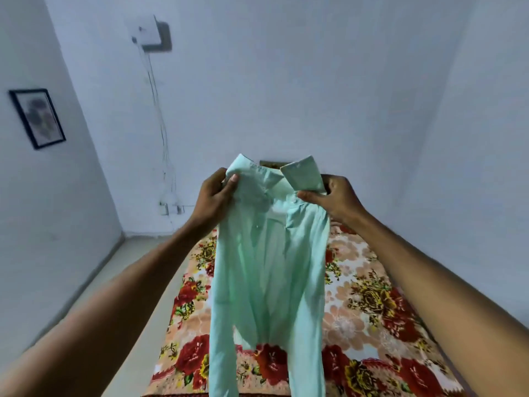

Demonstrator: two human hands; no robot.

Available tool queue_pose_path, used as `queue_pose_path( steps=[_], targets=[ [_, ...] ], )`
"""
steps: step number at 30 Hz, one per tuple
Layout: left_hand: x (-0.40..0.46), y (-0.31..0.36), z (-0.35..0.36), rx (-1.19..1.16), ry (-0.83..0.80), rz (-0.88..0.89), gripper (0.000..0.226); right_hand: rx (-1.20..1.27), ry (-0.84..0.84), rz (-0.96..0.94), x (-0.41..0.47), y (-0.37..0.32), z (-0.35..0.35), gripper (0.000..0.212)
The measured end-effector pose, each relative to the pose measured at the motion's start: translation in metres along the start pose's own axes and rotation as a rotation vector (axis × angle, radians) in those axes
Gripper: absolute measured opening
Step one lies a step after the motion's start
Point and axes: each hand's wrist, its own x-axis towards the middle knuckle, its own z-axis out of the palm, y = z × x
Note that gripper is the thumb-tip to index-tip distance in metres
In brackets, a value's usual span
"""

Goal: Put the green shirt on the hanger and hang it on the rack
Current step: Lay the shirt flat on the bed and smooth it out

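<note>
Both hands (213,197) (336,197) at shirt (269,270) collar

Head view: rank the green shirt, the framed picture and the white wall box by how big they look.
1. green shirt, held up close to the camera by the left hand and right hand, so nearness inflates it.
2. framed picture.
3. white wall box, only a little smaller; these two are close.

Floral bedspread (372,296), framed picture (37,118), wall box (150,32)
</note>
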Motion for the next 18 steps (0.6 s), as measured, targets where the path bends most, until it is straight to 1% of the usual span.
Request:
queue_pose_path(
  steps=[4, 6, 8, 11, 15, 18],
  targets=[
    [-0.034, 0.075, -0.011, -0.064, -0.008, -0.007, 0.034, -0.040, 0.053, -0.072, -0.047, -0.080, -0.021, 0.012],
    [-0.050, 0.111, -0.018, -0.094, -0.001, -0.029, 0.031, -0.046, 0.097, -0.100, -0.068, -0.112, -0.032, 0.013],
    [-0.062, 0.138, -0.024, -0.115, 0.000, -0.058, 0.024, -0.060, 0.124, -0.090, -0.086, -0.133, -0.041, 0.018],
    [-0.076, 0.167, -0.030, -0.122, -0.012, -0.118, 0.020, -0.050, 0.090, -0.072, -0.106, -0.156, -0.055, 0.026],
    [-0.090, 0.193, -0.036, -0.098, -0.080, -0.141, 0.016, 0.019, -0.021, -0.035, -0.126, -0.174, -0.073, 0.024],
    [-0.099, 0.206, -0.038, -0.021, -0.156, -0.133, 0.017, 0.045, -0.087, -0.002, -0.138, -0.178, -0.083, 0.035]
  ],
)
